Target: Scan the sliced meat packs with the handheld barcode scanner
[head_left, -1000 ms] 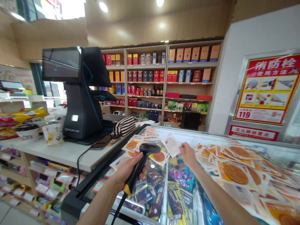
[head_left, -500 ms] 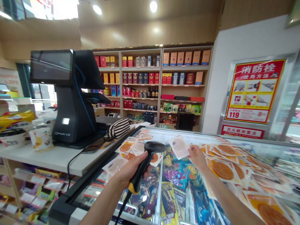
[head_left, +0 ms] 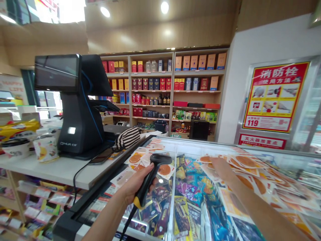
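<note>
My left hand (head_left: 140,182) grips a black barcode scanner (head_left: 150,177) with a yellow band low on its handle and a cable running down. The scanner head is held over the glass-topped freezer (head_left: 173,201). My right hand (head_left: 219,165) rests at the left edge of a heap of flat packets (head_left: 247,161), each showing a round orange-brown disc. Its fingers are hidden, so whether they pinch the packet (head_left: 206,159) beside them cannot be made out. More of these packets (head_left: 136,158) lie on the glass to the left, behind and beneath the scanner.
Wrapped ice creams (head_left: 188,189) lie in the freezer. On the white counter (head_left: 75,169) at left stand a black till (head_left: 80,124), a phone (head_left: 100,157), a striped pouch (head_left: 128,138) and a lidded cup (head_left: 16,149). Shelves of boxes (head_left: 150,83) line the back wall.
My right hand has moved right and forward from beside the scanner to the heap. The packet it held up, pale side showing, is no longer raised. The scanner has shifted slightly left.
</note>
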Action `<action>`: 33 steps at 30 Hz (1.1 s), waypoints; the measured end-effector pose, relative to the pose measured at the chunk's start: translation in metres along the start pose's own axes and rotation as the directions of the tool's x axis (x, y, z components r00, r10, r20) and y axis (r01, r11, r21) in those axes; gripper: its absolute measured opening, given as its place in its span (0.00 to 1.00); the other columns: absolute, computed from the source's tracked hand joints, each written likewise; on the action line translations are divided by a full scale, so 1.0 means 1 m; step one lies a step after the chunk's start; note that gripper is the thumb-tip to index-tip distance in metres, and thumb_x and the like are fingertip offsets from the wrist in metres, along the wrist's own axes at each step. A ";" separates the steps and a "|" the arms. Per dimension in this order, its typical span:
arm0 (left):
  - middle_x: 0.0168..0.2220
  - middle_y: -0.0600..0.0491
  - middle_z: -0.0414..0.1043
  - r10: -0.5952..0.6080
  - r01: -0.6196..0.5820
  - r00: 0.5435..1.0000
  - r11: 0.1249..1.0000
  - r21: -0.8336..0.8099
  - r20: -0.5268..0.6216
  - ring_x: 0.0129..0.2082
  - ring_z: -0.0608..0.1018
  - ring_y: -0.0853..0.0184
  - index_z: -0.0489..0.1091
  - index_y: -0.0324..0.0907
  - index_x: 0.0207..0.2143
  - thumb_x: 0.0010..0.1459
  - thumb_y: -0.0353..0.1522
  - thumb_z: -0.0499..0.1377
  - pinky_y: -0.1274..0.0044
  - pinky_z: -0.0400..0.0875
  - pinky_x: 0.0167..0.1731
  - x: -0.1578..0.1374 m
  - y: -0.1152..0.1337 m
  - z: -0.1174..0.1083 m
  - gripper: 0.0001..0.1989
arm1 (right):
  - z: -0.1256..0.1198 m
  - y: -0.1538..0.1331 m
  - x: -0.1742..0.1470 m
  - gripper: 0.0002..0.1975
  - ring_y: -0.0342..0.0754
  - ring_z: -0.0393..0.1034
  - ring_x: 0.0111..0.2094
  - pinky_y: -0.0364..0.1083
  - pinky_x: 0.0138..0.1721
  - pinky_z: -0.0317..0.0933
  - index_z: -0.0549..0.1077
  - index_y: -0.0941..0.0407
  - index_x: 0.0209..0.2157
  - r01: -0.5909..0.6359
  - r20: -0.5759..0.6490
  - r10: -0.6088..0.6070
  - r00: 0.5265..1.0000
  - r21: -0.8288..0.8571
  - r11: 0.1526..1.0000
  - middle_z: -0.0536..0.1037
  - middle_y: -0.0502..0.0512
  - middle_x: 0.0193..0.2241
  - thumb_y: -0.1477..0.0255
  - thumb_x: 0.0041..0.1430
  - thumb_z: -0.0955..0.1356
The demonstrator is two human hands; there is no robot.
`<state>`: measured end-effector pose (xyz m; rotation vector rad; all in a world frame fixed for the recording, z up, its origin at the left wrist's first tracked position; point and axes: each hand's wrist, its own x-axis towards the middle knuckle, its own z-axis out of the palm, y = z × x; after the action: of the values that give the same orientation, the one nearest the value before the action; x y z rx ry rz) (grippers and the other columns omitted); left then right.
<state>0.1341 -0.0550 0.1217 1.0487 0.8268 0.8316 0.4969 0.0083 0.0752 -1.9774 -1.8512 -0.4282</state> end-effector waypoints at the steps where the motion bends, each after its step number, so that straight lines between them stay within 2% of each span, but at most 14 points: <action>1: 0.17 0.56 0.63 0.009 -0.009 1.000 1.000 -0.007 0.007 0.13 0.64 0.76 0.61 0.38 0.25 0.45 0.46 0.50 0.83 0.56 0.14 0.000 0.000 -0.002 0.19 | 0.002 0.002 -0.001 0.11 0.49 0.66 0.29 0.46 0.34 0.53 0.69 0.58 0.23 0.007 0.024 -0.006 1.000 -0.045 0.999 0.73 0.57 0.22 0.83 0.44 0.59; 4: 0.16 0.56 0.63 0.010 -0.008 0.999 0.999 -0.044 0.038 0.13 0.64 0.76 0.61 0.38 0.23 0.46 0.46 0.50 0.83 0.56 0.14 0.000 0.000 -0.007 0.19 | 0.001 -0.007 -0.004 0.12 0.53 0.64 0.36 0.51 0.40 0.50 0.70 0.61 0.25 0.052 0.007 -0.052 0.999 -0.149 0.987 0.73 0.62 0.27 0.83 0.44 0.58; 6: 0.16 0.56 0.63 0.005 -0.003 0.999 0.999 -0.053 0.035 0.13 0.64 0.76 0.61 0.37 0.22 0.46 0.46 0.50 0.83 0.56 0.14 0.000 -0.001 -0.011 0.19 | -0.001 -0.031 -0.006 0.13 0.54 0.60 0.42 0.52 0.43 0.47 0.70 0.61 0.32 0.102 -0.040 -0.109 0.993 -0.150 0.983 0.71 0.63 0.35 0.81 0.45 0.58; 8: 0.16 0.56 0.63 0.002 -0.002 1.000 0.999 -0.048 0.001 0.13 0.64 0.76 0.61 0.37 0.22 0.46 0.46 0.50 0.84 0.56 0.14 -0.001 -0.002 -0.016 0.19 | 0.001 -0.068 -0.008 0.15 0.51 0.59 0.43 0.49 0.43 0.48 0.68 0.59 0.36 0.173 -0.025 -0.174 0.984 -0.063 0.983 0.69 0.61 0.40 0.78 0.47 0.57; 11: 0.16 0.56 0.63 -0.004 0.002 0.999 0.999 -0.045 -0.051 0.13 0.64 0.76 0.61 0.38 0.26 0.46 0.45 0.51 0.84 0.55 0.14 -0.007 0.000 -0.022 0.17 | 0.012 -0.131 -0.014 0.15 0.48 0.62 0.40 0.45 0.41 0.52 0.67 0.57 0.38 0.288 0.074 -0.300 0.951 0.139 0.947 0.70 0.57 0.38 0.67 0.48 0.59; 13: 0.16 0.56 0.63 -0.004 0.001 0.998 0.999 -0.055 -0.056 0.13 0.64 0.77 0.61 0.38 0.29 0.47 0.44 0.51 0.84 0.55 0.14 -0.012 0.002 -0.026 0.16 | 0.020 -0.165 -0.018 0.17 0.49 0.64 0.37 0.44 0.37 0.54 0.67 0.56 0.37 0.330 0.149 -0.358 0.922 0.181 0.926 0.71 0.56 0.36 0.62 0.44 0.62; 16: 0.16 0.57 0.62 0.003 -0.007 0.999 0.998 -0.055 -0.054 0.13 0.63 0.77 0.61 0.38 0.33 0.47 0.43 0.51 0.85 0.54 0.14 -0.019 0.006 -0.029 0.17 | 0.025 -0.190 -0.021 0.11 0.50 0.67 0.32 0.43 0.31 0.56 0.69 0.57 0.30 0.326 0.258 -0.351 0.900 0.133 0.936 0.73 0.57 0.30 0.67 0.45 0.62; 20: 0.16 0.57 0.62 0.011 -0.014 0.999 0.999 -0.052 -0.051 0.13 0.63 0.77 0.61 0.38 0.33 0.47 0.43 0.50 0.85 0.54 0.14 -0.021 0.006 -0.030 0.17 | 0.019 -0.182 -0.017 0.10 0.49 0.67 0.29 0.43 0.28 0.55 0.67 0.59 0.31 0.299 0.250 -0.314 0.916 0.099 0.949 0.74 0.59 0.26 0.77 0.47 0.58; 22: 0.16 0.57 0.62 0.008 -0.011 0.999 0.998 -0.056 -0.039 0.13 0.63 0.77 0.61 0.39 0.31 0.47 0.44 0.50 0.84 0.54 0.14 -0.020 0.003 -0.029 0.17 | 0.015 -0.166 -0.013 0.11 0.48 0.67 0.28 0.43 0.27 0.55 0.65 0.59 0.31 0.198 0.167 -0.217 0.962 0.126 0.972 0.73 0.58 0.25 0.77 0.49 0.55; 24: 0.17 0.56 0.62 0.005 -0.006 1.000 0.999 -0.052 -0.029 0.13 0.64 0.77 0.61 0.39 0.28 0.47 0.44 0.50 0.84 0.54 0.14 -0.019 0.001 -0.026 0.16 | 0.011 -0.146 -0.008 0.09 0.46 0.67 0.26 0.42 0.27 0.55 0.63 0.58 0.28 0.054 0.045 -0.068 0.997 0.263 0.963 0.71 0.55 0.22 0.76 0.49 0.55; 26: 0.16 0.57 0.62 0.015 -0.016 0.999 0.999 -0.049 -0.028 0.13 0.63 0.77 0.61 0.39 0.27 0.47 0.44 0.50 0.84 0.54 0.14 -0.018 0.001 -0.021 0.16 | 0.010 -0.127 -0.005 0.06 0.44 0.66 0.25 0.42 0.27 0.57 0.60 0.56 0.25 -0.033 -0.013 0.046 0.999 0.503 0.864 0.69 0.51 0.20 0.75 0.48 0.55; 29: 0.16 0.56 0.62 0.023 -0.024 1.000 0.998 -0.055 -0.010 0.13 0.64 0.76 0.61 0.38 0.26 0.46 0.45 0.50 0.84 0.54 0.14 -0.015 0.001 -0.013 0.18 | 0.010 -0.103 -0.006 0.03 0.42 0.66 0.22 0.42 0.24 0.60 0.57 0.55 0.25 -0.064 0.029 0.066 0.997 0.777 0.626 0.66 0.47 0.19 0.72 0.47 0.56; 31: 0.16 0.56 0.63 0.014 -0.013 1.000 0.998 -0.058 0.022 0.13 0.64 0.76 0.62 0.38 0.26 0.46 0.45 0.50 0.83 0.55 0.14 -0.013 0.002 -0.007 0.18 | 0.012 -0.090 -0.008 0.03 0.42 0.66 0.21 0.42 0.24 0.61 0.56 0.54 0.25 -0.078 0.050 0.067 0.996 0.845 0.530 0.65 0.45 0.18 0.71 0.46 0.56; 33: 0.16 0.56 0.63 0.005 -0.002 0.999 0.998 -0.055 0.049 0.13 0.65 0.76 0.62 0.38 0.28 0.46 0.45 0.50 0.83 0.55 0.14 -0.011 0.002 0.001 0.18 | 0.014 -0.081 -0.010 0.03 0.42 0.65 0.19 0.43 0.24 0.62 0.57 0.54 0.25 -0.081 0.047 0.079 0.996 0.863 0.499 0.65 0.45 0.19 0.70 0.45 0.57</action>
<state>0.1292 -0.0647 0.1258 1.0184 0.7572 0.8245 0.4147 0.0103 0.0647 -1.2979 -1.4718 0.4935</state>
